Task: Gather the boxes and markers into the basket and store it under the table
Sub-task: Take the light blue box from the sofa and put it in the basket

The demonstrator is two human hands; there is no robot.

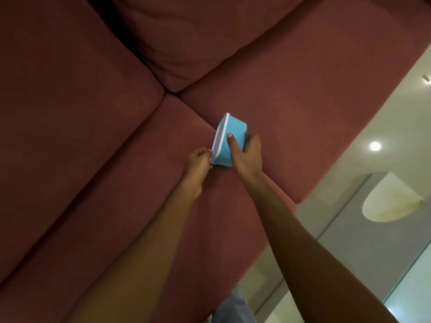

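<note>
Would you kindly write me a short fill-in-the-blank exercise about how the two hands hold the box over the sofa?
The right hand grips the box by its ____ body.
The left hand pinches the lower corner of the box's ____ lid.
Above the red sofa, the box is tipped so its lid faces the ____ hand.
Missing words: blue; white; left.
</note>
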